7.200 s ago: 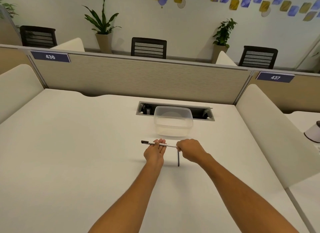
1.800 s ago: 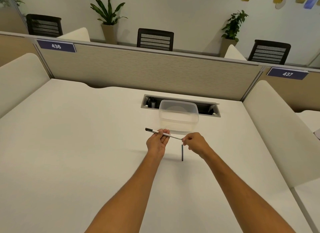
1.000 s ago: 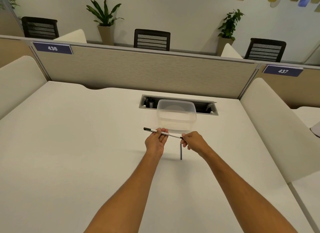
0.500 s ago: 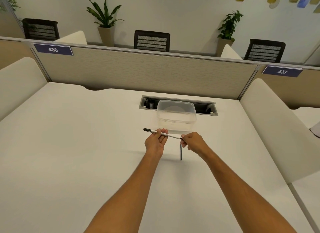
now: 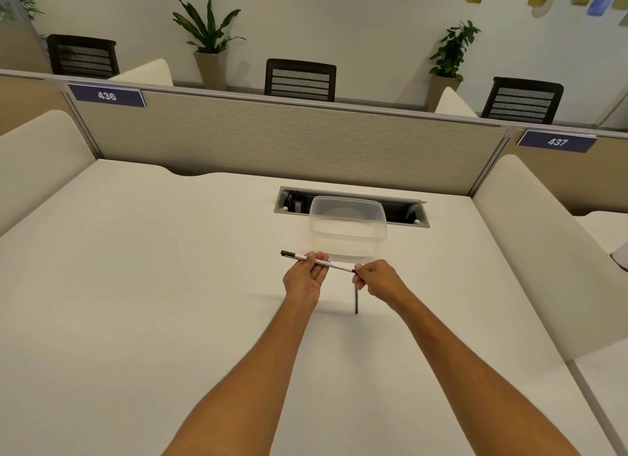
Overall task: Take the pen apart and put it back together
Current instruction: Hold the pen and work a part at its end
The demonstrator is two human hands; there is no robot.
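Observation:
A slim white pen barrel (image 5: 323,262) with a black end at its left is held level above the white desk. My left hand (image 5: 303,279) grips its middle from below. My right hand (image 5: 375,279) pinches the dark tip at the barrel's right end. A thin dark pen part (image 5: 356,301) lies on the desk just below my right hand, pointing toward me.
An empty clear plastic container (image 5: 348,229) stands just behind the hands, in front of a cable slot (image 5: 350,206) in the desk (image 5: 136,285). A grey partition (image 5: 272,139) closes the back; padded cream dividers (image 5: 543,245) flank both sides.
Both hands have stayed on the pen throughout. The right hand's fingers shifted slightly at the pen's right end; the dark part on the desk has not moved.

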